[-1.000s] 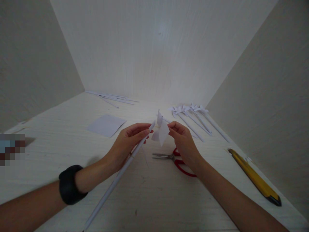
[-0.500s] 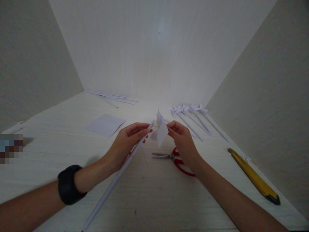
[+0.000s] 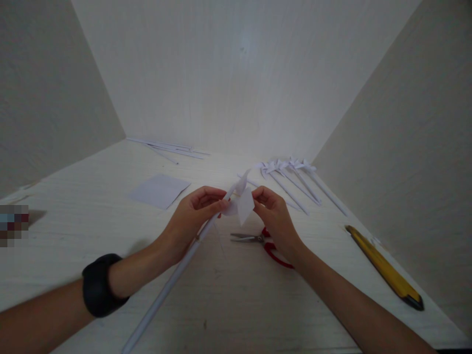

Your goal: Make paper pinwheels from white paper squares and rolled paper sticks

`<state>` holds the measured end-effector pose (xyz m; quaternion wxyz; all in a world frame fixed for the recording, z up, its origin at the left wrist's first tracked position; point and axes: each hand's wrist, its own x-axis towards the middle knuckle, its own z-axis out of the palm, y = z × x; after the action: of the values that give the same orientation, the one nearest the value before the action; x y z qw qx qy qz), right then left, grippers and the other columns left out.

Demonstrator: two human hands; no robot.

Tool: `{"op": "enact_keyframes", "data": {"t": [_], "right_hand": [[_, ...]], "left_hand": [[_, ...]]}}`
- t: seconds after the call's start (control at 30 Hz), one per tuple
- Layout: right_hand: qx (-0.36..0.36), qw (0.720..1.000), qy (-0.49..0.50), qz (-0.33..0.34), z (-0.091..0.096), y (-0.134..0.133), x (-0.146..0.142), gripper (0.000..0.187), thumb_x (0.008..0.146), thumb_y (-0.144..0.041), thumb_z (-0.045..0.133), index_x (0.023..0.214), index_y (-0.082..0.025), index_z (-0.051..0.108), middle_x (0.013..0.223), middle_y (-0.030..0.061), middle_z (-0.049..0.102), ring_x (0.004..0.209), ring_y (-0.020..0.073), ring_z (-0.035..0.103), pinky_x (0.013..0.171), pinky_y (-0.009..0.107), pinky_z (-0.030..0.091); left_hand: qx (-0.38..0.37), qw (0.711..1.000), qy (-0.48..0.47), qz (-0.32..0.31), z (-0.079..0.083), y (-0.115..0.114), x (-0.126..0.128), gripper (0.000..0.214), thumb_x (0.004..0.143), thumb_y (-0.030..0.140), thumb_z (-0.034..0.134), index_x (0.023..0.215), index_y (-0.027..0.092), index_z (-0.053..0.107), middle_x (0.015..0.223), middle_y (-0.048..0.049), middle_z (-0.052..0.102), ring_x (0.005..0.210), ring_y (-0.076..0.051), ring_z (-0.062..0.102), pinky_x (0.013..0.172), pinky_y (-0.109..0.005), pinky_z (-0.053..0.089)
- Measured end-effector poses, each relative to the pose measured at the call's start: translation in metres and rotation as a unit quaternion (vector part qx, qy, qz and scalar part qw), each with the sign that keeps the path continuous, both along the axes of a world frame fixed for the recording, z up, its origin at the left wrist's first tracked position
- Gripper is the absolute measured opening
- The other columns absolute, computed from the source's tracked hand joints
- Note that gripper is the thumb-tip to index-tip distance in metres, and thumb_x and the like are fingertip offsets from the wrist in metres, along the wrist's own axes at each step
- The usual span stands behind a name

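My left hand (image 3: 199,209) is closed round the upper part of a long white rolled-paper stick (image 3: 173,278), which slants down toward the bottom of the view. A folded white paper pinwheel (image 3: 246,204) stands at the stick's top end, with a thin pale piece between the two. Close against the pinwheel's right side, my right hand (image 3: 271,206) has its fingertips pinched together. Whether they grip the pinwheel or a small part at its centre is hidden. Red-handled scissors (image 3: 254,238) lie under my right hand, blades pointing left.
Finished paper pinwheels on sticks (image 3: 291,179) lie at the back right. A yellow box cutter (image 3: 385,268) rests by the right wall. Several thin paper sticks (image 3: 165,147) are at the back left, and a square paper sheet (image 3: 160,191) lies nearer. A blurred object (image 3: 14,223) sits at the left edge.
The pinwheel has come closer to the stick's top end, narrowing the gap between them. My right hand has shifted slightly left with it.
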<state>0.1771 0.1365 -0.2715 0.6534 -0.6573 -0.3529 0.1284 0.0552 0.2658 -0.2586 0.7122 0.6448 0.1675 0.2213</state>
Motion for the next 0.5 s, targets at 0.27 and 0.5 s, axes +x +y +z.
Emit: {"op": "enact_keyframes", "data": {"t": [0.27, 0.5], "right_hand": [[-0.017, 0.999, 0.016, 0.025, 0.0006, 0.0006, -0.0016, 0.016, 0.075, -0.036, 0.066, 0.073, -0.02, 0.063, 0.077, 0.0019, 0.064, 0.075, 0.0155, 0.056, 0.071, 0.03, 0.044], [-0.015, 0.995, 0.067, 0.076, 0.0013, 0.0019, -0.003, 0.016, 0.074, -0.036, 0.067, 0.077, -0.021, 0.067, 0.082, 0.0022, 0.068, 0.08, 0.0166, 0.061, 0.08, 0.033, 0.045]], "left_hand": [[0.012, 1.0, 0.003, -0.011, 0.0009, -0.002, -0.0016, 0.023, 0.067, 0.028, 0.075, 0.082, 0.018, 0.063, 0.082, -0.0015, 0.069, 0.075, -0.015, 0.062, 0.069, -0.025, 0.047], [0.046, 0.999, -0.012, -0.024, 0.0026, -0.0003, -0.0016, 0.022, 0.066, 0.028, 0.075, 0.081, 0.018, 0.062, 0.084, -0.0016, 0.069, 0.077, -0.015, 0.063, 0.069, -0.026, 0.048]]}}
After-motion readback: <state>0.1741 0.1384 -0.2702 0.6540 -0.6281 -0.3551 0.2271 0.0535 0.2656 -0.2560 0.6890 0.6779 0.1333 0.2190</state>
